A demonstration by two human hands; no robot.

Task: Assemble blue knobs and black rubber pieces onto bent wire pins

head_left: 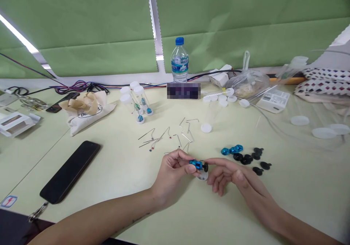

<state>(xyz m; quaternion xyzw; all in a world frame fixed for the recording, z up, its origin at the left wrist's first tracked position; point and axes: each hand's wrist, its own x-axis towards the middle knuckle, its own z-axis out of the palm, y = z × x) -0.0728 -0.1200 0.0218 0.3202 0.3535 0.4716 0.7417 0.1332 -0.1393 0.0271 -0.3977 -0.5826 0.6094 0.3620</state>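
Note:
My left hand pinches a small blue metal part between thumb and fingers, just above the pale table. My right hand meets it from the right, its fingertips pressing a black cap onto the blue part's end. A white round lid lies on the table under both hands. Loose blue parts and several black caps lie just right of my hands. Bent wire leads are scattered beyond my left hand.
A black phone lies at the left. A cloth bag, clear tubes with white caps, a water bottle, white lids, a plastic bag and cables line the back.

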